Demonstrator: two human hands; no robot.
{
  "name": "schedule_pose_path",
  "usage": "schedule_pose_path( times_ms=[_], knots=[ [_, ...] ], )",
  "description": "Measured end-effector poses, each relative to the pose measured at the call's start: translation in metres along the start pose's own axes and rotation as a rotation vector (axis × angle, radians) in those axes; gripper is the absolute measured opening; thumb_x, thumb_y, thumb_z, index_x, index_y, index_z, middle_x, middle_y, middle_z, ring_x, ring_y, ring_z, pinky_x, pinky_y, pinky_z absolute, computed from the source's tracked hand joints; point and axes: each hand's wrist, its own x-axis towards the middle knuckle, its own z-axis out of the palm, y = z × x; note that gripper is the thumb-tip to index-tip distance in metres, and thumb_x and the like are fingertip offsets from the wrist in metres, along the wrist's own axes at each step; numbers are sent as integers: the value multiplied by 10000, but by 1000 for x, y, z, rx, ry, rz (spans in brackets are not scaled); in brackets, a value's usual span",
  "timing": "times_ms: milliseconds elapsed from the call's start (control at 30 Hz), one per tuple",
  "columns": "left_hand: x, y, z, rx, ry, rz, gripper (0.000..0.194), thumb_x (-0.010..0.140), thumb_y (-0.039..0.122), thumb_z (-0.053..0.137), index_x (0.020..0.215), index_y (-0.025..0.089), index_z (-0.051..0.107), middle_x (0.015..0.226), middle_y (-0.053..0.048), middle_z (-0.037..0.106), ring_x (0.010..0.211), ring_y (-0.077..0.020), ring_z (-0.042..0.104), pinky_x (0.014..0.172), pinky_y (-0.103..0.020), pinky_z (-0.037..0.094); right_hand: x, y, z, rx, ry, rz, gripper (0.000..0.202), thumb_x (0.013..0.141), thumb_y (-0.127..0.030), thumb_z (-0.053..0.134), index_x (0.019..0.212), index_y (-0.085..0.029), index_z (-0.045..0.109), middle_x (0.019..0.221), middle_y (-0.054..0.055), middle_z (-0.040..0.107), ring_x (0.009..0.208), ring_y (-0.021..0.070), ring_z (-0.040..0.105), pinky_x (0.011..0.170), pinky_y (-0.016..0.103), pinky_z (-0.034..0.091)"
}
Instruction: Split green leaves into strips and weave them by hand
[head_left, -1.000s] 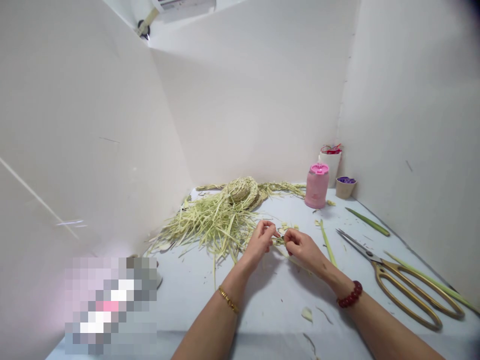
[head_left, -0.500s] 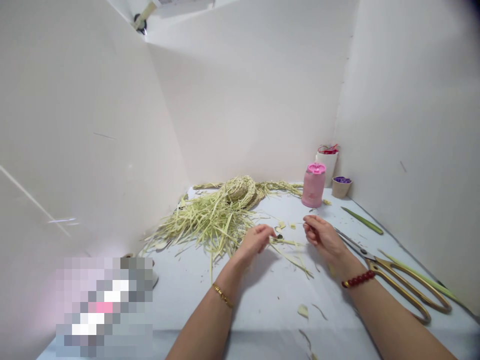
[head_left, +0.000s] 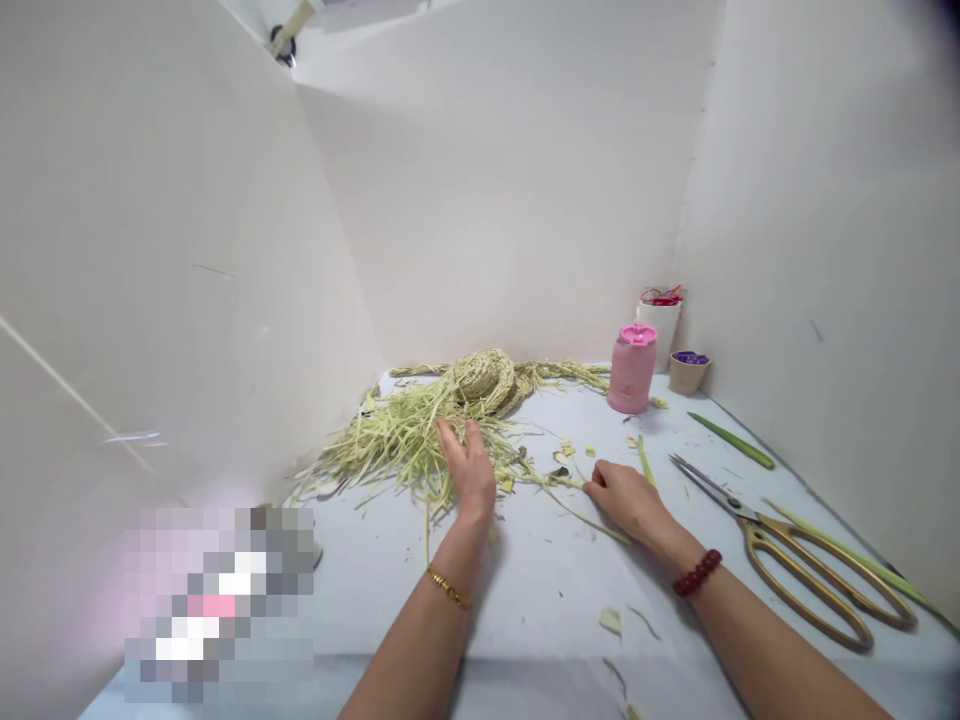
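A loose heap of pale green straw strands (head_left: pixel 397 440) lies on the table, with a coiled straw braid (head_left: pixel 484 375) at its back. My left hand (head_left: pixel 471 475) is over the heap's near right edge, fingers and thumb apart, holding nothing that I can see. To the right, my right hand (head_left: pixel 626 497) is closed low over the table. A thin straw strand (head_left: pixel 559 480) runs from its fingertips toward the heap. Beyond its knuckles a short green strip (head_left: pixel 645 460) sticks up; whether the hand holds it too is hidden.
Gold-handled scissors (head_left: pixel 810 570) lie to the right, partly opened. Near them are a green leaf piece (head_left: pixel 731 440) and a long green stalk (head_left: pixel 862 560). A pink bottle (head_left: pixel 632 375), a white container (head_left: pixel 661 325) and a small cup (head_left: pixel 688 374) stand at the back right. Scraps (head_left: pixel 610 620) litter the cloth.
My left hand has moved left and forward to the heap, and its fingers have spread. My right hand has come down a little toward the table, gripping the strand.
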Motion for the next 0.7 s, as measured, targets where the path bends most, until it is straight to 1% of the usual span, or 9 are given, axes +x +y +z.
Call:
schedule_pose_path(
  times_ms=[100, 200, 300, 367, 400, 500, 567, 633, 700],
  knots=[
    [0, 3, -2, 22, 19, 29, 731, 898, 573, 388, 1498, 212, 179, 1593, -57, 96, 1461, -177, 56, 1189, -333, 50, 1, -1, -2, 6, 65, -10, 164, 847, -254, 433, 697, -207, 482, 715, 72, 626, 657, 185, 529, 569, 279, 264],
    [-4, 10, -3, 48, 29, 73, 655, 923, 525, 364, 1492, 242, 205, 1595, -32, 89, 1461, -167, 51, 1188, -331, 68, -1, -9, -5, 128, 103, -66, 146, 887, -270, 387, 777, -213, 465, 688, 44, 608, 641, 179, 520, 593, 273, 289],
    [-13, 17, -4, 147, -22, 281, 584, 935, 471, 378, 1468, 251, 288, 1599, -6, 54, 1463, -181, 26, 1188, -340, 67, -8, -21, -4, 253, 10, -190, 139, 903, -276, 363, 814, -220, 453, 678, 20, 599, 628, 170, 518, 611, 266, 309],
    [-19, 20, -4, 198, -48, 409, 561, 938, 437, 394, 1457, 237, 318, 1598, -18, 61, 1463, -198, 34, 1187, -352, 57, -14, -28, -1, 226, -66, -234, 120, 890, -287, 396, 814, -219, 459, 684, 23, 599, 623, 169, 512, 599, 263, 298],
    [-20, 20, -4, 207, -46, 445, 557, 940, 422, 400, 1456, 228, 322, 1596, -32, 74, 1462, -203, 47, 1187, -356, 56, -17, -30, 0, 185, -100, -237, 110, 871, -301, 437, 804, -218, 463, 685, 26, 598, 619, 169, 505, 587, 262, 285],
    [-21, 19, -4, 179, -29, 475, 535, 937, 390, 426, 1437, 217, 347, 1573, -69, 179, 1450, -209, 124, 1181, -357, 93, -20, -31, 6, 72, -173, -228, 122, 816, -288, 516, 736, -213, 462, 691, 34, 594, 611, 160, 478, 563, 263, 245],
    [-20, 17, -3, 141, -40, 482, 481, 934, 372, 440, 1388, 215, 408, 1518, -89, 303, 1421, -211, 214, 1169, -364, 144, -18, -28, 8, 69, -184, -234, 144, 825, -251, 481, 692, -208, 445, 688, 34, 584, 607, 151, 464, 565, 266, 241],
    [-19, 15, -2, 92, -76, 449, 408, 934, 360, 444, 1311, 208, 472, 1422, -104, 427, 1352, -214, 339, 1133, -372, 232, -14, -24, 9, 143, -169, -238, 185, 853, -246, 426, 672, -208, 424, 666, 23, 561, 604, 145, 454, 578, 266, 262],
    [-18, 12, -1, 32, -102, 351, 336, 930, 367, 447, 1213, 200, 519, 1281, -106, 537, 1213, -211, 480, 1044, -365, 348, -10, -22, 8, 274, -124, -214, 224, 876, -292, 397, 667, -213, 396, 644, 4, 525, 609, 143, 445, 589, 263, 293]
  ],
)
